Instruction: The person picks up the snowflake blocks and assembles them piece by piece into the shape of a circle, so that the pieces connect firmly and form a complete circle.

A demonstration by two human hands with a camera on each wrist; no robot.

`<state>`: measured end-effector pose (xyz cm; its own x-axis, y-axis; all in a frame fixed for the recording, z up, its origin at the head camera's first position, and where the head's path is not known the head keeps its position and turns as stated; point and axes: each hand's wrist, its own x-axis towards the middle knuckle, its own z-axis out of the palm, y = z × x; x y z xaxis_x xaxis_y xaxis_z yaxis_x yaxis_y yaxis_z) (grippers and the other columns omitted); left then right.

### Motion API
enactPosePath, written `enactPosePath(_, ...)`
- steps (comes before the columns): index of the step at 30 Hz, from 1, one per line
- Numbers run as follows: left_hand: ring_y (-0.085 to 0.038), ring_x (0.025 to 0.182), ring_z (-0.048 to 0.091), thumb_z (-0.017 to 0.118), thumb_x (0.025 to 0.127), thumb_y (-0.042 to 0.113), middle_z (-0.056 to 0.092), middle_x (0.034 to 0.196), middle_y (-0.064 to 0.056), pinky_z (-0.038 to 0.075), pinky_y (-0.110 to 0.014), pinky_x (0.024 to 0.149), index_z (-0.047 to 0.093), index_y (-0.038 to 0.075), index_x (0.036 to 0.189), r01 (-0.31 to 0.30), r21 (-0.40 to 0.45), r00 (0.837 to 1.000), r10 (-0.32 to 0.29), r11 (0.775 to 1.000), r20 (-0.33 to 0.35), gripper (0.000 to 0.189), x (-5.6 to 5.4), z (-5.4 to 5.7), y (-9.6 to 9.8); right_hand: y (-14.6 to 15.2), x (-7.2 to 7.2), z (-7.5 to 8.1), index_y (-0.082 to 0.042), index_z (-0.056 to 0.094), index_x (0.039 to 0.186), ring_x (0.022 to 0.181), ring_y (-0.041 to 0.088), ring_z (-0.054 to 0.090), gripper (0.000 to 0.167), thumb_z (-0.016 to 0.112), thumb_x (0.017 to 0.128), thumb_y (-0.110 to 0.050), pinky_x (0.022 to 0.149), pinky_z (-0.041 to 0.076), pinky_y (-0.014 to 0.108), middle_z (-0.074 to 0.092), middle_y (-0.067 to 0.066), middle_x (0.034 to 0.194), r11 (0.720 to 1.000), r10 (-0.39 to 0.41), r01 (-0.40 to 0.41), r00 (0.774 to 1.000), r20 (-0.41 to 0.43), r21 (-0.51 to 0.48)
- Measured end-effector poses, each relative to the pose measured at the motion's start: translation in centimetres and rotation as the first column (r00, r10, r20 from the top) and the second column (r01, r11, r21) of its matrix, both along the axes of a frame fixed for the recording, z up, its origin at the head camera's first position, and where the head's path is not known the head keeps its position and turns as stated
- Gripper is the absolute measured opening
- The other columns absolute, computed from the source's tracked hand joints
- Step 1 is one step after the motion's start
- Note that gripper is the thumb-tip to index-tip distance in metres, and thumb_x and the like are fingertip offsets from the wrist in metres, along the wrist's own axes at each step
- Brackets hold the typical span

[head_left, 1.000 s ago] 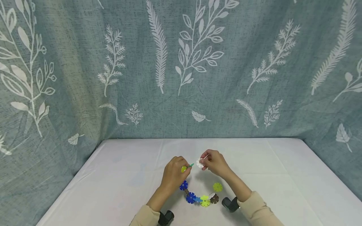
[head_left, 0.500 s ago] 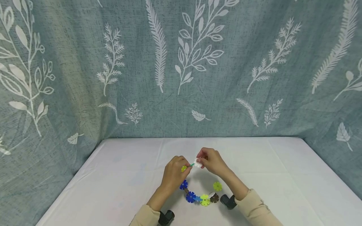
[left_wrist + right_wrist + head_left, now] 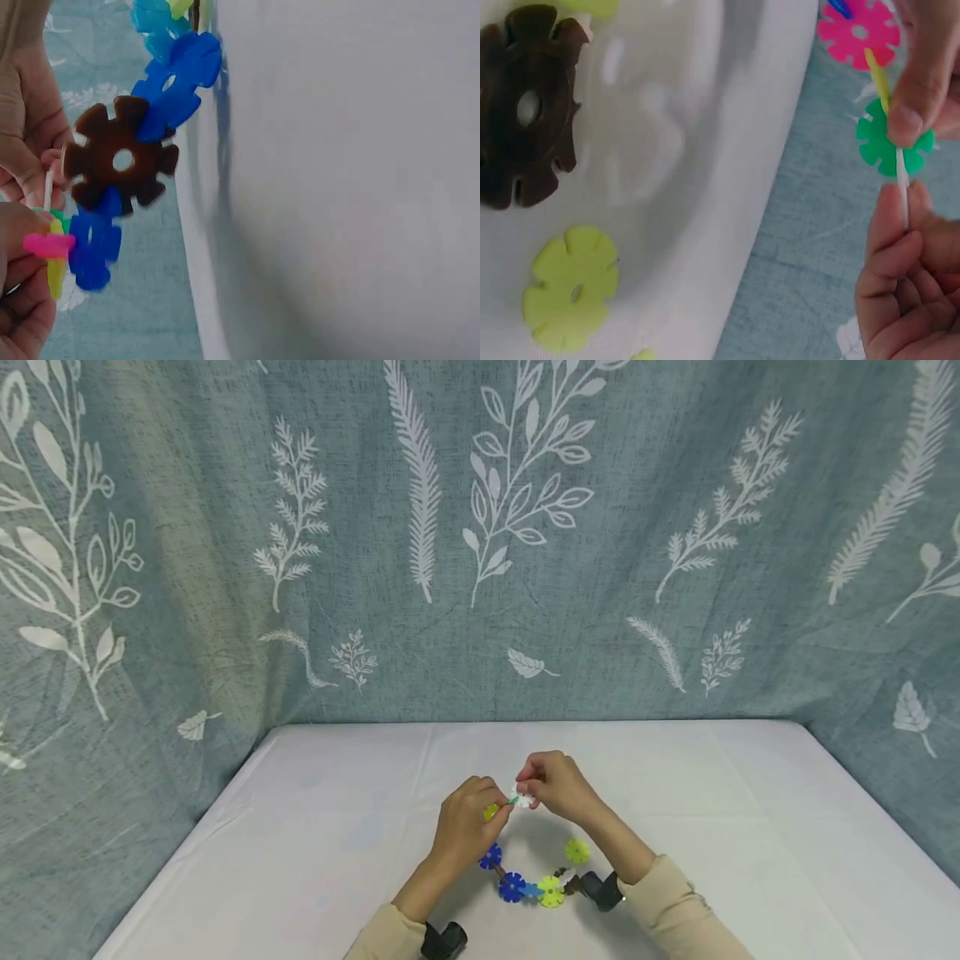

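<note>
In the head view my left hand point(image 3: 467, 818) pinches a green notched flower disc point(image 3: 870, 142) at the end of a linked chain of discs. My right hand point(image 3: 561, 787) holds a white flower disc point(image 3: 902, 187) between thumb and fingers. Seen edge-on in the right wrist view, the white disc meets the green one's rim; how deep it sits is hidden. Behind the green disc come a yellow disc point(image 3: 879, 79) and a pink disc point(image 3: 886, 34). A brown disc point(image 3: 90, 161) and blue discs point(image 3: 180, 86) hang below the left hand.
The chain curves over the white-covered table point(image 3: 300, 843), with a lime disc point(image 3: 551, 892) near its other end. Apart from it lies another lime disc point(image 3: 577, 851), close to the right wrist's black camera point(image 3: 602, 891). A leaf-patterned curtain point(image 3: 450, 677) hangs behind the table.
My right hand has moved left and brought the white disc up against the green disc. My left hand shifted slightly right, and the chain moved a little with it.
</note>
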<state>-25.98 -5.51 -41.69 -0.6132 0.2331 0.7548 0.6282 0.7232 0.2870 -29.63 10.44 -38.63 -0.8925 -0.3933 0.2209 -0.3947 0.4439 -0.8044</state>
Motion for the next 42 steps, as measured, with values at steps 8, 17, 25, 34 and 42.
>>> enactPosePath(8,-0.016,0.074,0.061,0.078,0.070,0.015,0.067,0.078,-0.002,0.049,-0.028,0.066,0.068,0.007,0.078,-0.089,-0.094,0.984,0.102,0.992,0.144,0.015,0.3,0.7,0.0,0.0,-0.2,-0.2,0.005,0.062,0.090,0.055,0.015,0.060,0.010,0.063,0.083,-0.002,0.056,0.051,0.037,0.067,0.013,0.072,1.000,-0.016,0.017,1.000,0.021,-0.017)
enactPosePath(17,-0.022,0.088,0.060,0.081,0.067,0.017,0.067,0.094,-0.008,0.049,-0.034,0.076,0.061,0.000,0.111,-0.020,-0.119,0.975,0.046,0.993,0.219,0.051,-0.1,0.8,0.0,-0.4,-0.4,-0.5,0.006,0.056,0.105,0.060,0.013,0.062,0.028,0.066,0.082,-0.006,0.055,0.045,0.024,0.068,0.010,0.072,0.996,-0.081,0.081,0.997,0.004,0.026)
enactPosePath(25,-0.020,0.087,0.060,0.080,0.067,0.017,0.067,0.092,-0.005,0.048,-0.035,0.078,0.066,0.005,0.100,-0.006,-0.143,0.987,0.029,0.990,0.157,0.037,-0.4,0.4,0.1,-0.3,-0.5,-0.7,0.010,0.054,0.110,0.066,0.016,0.064,0.033,0.064,0.084,-0.007,0.059,0.047,0.024,0.069,0.014,0.079,1.000,-0.010,0.010,1.000,0.022,0.019)
enactPosePath(34,-0.020,0.079,0.061,0.081,0.065,0.018,0.068,0.085,-0.007,0.047,-0.035,0.072,0.068,0.005,0.093,-0.073,-0.144,0.981,0.097,0.987,0.166,0.034,-0.5,0.4,-0.7,3.2,-0.4,-1.0,0.004,0.062,0.103,0.077,0.023,0.063,0.021,0.061,0.086,-0.008,0.064,0.050,0.035,0.066,0.015,0.088,0.951,-0.194,0.191,0.981,-0.013,0.244)
enactPosePath(42,-0.021,0.075,0.062,0.082,0.064,0.018,0.069,0.082,-0.007,0.047,-0.034,0.069,0.069,0.003,0.091,-0.093,-0.125,0.976,0.115,0.988,0.183,0.034,-0.3,0.2,-1.0,5.1,-0.3,-1.6,0.004,0.061,0.093,0.078,0.028,0.056,0.038,0.078,0.070,-0.022,0.069,0.047,0.044,0.061,0.014,0.087,0.745,-0.389,0.321,0.921,-0.011,0.584)
